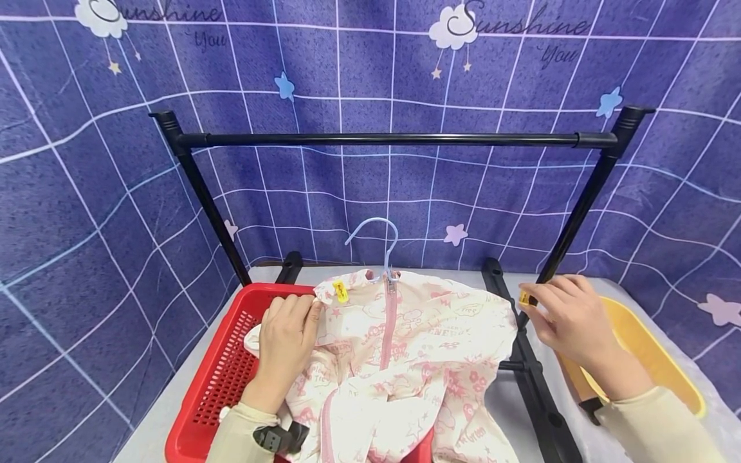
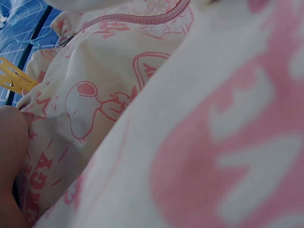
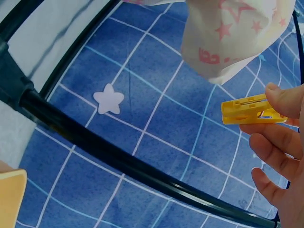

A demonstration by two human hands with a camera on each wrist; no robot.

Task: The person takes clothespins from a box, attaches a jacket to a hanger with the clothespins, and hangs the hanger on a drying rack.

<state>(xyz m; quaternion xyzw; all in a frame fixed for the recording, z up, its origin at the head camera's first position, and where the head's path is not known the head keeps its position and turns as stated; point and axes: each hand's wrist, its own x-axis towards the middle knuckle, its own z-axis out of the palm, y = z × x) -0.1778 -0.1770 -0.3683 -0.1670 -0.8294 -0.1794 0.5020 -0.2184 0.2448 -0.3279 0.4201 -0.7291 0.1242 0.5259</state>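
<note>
A person's left hand (image 1: 286, 331), at lower left of centre, has its fingers curled at the shoulder of a white fabric garment with pink print and a pink zip (image 1: 417, 328), its grip closed on the cloth. The garment is spread across the lower centre of the frame, with the curved hook of a pale blue hanger (image 1: 386, 257) rising from its collar. Just beside that hand, 1 small yellow plastic clip (image 1: 340, 292) sits on the garment's shoulder. The right hand (image 1: 573, 315), at lower right, pinches a 2nd yellow plastic clip (image 3: 244, 109) between thumb and fingers, its grip narrowed to the clip's thickness, near the garment's other shoulder but apart from it. A red perforated plastic basket (image 1: 217, 350) lies at lower left, partly under the garment; a yellow plastic basin (image 1: 654, 354) is at lower right. A black rack with a horizontal rail (image 1: 393, 139) stands on the white-covered bench (image 1: 512, 402), before a purple-blue gridded curtain (image 1: 324, 193).
</note>
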